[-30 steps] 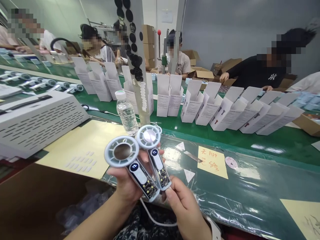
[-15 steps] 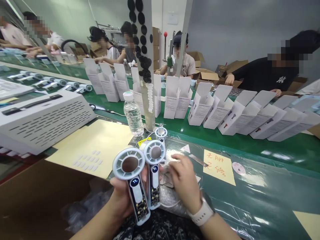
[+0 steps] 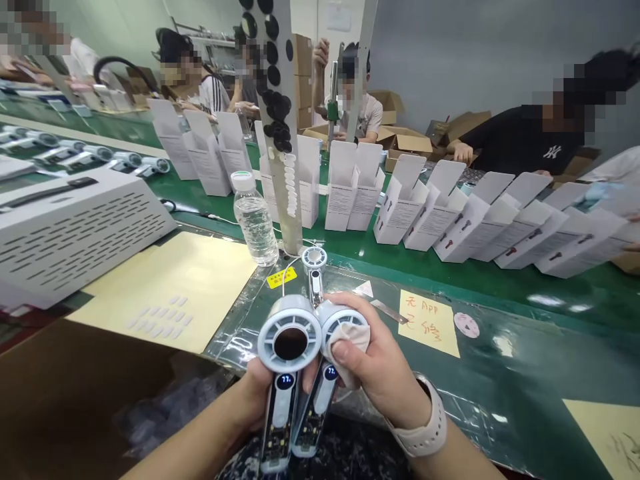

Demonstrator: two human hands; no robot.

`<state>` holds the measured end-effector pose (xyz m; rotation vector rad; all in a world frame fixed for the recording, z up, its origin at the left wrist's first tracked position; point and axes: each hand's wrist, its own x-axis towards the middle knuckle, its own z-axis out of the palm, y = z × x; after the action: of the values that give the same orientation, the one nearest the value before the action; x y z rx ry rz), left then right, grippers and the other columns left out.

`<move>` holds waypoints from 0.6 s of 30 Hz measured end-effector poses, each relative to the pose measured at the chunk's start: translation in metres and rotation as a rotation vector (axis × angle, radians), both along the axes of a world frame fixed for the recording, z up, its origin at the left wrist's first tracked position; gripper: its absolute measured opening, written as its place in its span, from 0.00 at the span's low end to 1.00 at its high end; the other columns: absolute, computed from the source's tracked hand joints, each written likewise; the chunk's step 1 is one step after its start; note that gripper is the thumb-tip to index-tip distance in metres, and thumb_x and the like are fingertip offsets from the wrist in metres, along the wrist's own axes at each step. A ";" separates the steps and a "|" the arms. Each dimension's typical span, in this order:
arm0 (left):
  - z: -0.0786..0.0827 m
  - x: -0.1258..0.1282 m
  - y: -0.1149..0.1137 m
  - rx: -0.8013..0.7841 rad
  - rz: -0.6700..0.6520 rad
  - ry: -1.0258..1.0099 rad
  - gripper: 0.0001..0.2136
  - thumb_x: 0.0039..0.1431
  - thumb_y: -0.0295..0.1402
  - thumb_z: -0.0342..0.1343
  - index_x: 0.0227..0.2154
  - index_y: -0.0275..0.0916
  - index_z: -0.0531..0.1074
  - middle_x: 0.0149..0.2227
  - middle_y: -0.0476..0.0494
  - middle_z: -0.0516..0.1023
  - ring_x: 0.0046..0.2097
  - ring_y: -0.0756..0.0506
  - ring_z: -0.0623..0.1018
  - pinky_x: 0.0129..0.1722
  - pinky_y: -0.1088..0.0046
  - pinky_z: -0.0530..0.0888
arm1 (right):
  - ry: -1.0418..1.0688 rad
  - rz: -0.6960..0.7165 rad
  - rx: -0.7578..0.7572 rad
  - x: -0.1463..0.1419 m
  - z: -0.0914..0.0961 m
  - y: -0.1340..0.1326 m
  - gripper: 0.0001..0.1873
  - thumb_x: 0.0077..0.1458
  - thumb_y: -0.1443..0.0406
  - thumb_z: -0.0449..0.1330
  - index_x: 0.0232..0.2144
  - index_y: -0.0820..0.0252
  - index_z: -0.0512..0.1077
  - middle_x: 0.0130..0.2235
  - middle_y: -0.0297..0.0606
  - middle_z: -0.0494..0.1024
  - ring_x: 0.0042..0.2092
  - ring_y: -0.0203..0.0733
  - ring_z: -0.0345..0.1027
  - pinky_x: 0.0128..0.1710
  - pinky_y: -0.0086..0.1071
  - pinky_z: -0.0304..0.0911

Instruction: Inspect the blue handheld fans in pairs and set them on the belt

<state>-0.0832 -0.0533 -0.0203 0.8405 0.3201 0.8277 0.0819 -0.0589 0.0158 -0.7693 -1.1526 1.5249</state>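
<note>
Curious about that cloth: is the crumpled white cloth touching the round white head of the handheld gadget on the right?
Touching. The head view shows the crumpled white cloth pressed by the right hand onto the gadget's round white head, with no gap visible.

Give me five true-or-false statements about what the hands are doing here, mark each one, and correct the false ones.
1. The left hand grips two ring-headed handheld devices. True.
2. The right hand is holding the water bottle. False: the bottle stands beyond the hands, and the right hand presses a white cloth against the head of one device.
3. Both held devices have lit displays. True.
4. The pale-banded watch is on the left wrist. False: it is on the right wrist.
5. A third such device sits beyond the hands, held by neither. True.
</note>
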 end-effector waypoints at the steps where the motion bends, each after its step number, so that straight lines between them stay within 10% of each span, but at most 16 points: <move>1: 0.000 0.001 0.000 -0.012 0.011 -0.001 0.33 0.36 0.67 0.59 0.22 0.35 0.73 0.26 0.38 0.79 0.29 0.43 0.76 0.31 0.70 0.71 | 0.005 -0.041 0.003 -0.002 0.000 0.000 0.25 0.53 0.49 0.66 0.49 0.51 0.68 0.33 0.36 0.79 0.27 0.41 0.73 0.17 0.27 0.64; 7: 0.002 0.000 -0.004 -0.109 0.066 0.023 0.31 0.39 0.65 0.59 0.24 0.36 0.75 0.29 0.39 0.80 0.33 0.42 0.78 0.35 0.69 0.74 | -0.167 -0.182 -0.034 -0.014 -0.013 0.013 0.30 0.64 0.43 0.43 0.46 0.59 0.70 0.18 0.28 0.68 0.15 0.34 0.59 0.13 0.26 0.56; 10: 0.007 -0.007 -0.003 -0.149 0.113 0.019 0.29 0.41 0.64 0.59 0.25 0.37 0.75 0.27 0.42 0.79 0.33 0.42 0.79 0.37 0.68 0.74 | -0.438 -0.272 0.071 -0.010 -0.017 0.027 0.30 0.66 0.45 0.41 0.52 0.58 0.68 0.36 0.44 0.79 0.36 0.46 0.75 0.33 0.39 0.72; 14: 0.018 -0.015 -0.001 -0.059 0.192 -0.022 0.29 0.40 0.64 0.60 0.25 0.38 0.75 0.26 0.43 0.76 0.32 0.40 0.79 0.37 0.63 0.76 | -0.738 -0.597 0.236 -0.002 -0.017 0.029 0.29 0.64 0.50 0.51 0.61 0.59 0.60 0.63 0.52 0.62 0.66 0.55 0.51 0.65 0.58 0.47; 18: 0.032 -0.021 -0.004 -0.004 0.378 0.028 0.16 0.46 0.47 0.68 0.28 0.38 0.78 0.25 0.44 0.77 0.30 0.42 0.78 0.30 0.68 0.76 | -0.429 -0.237 0.157 -0.010 -0.016 0.010 0.33 0.61 0.50 0.56 0.63 0.55 0.56 0.63 0.50 0.64 0.65 0.56 0.55 0.61 0.56 0.56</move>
<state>-0.1043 -0.0576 0.0119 0.7994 0.5152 1.1666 0.0724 -0.0487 -0.0003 -1.1157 -1.4170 1.0859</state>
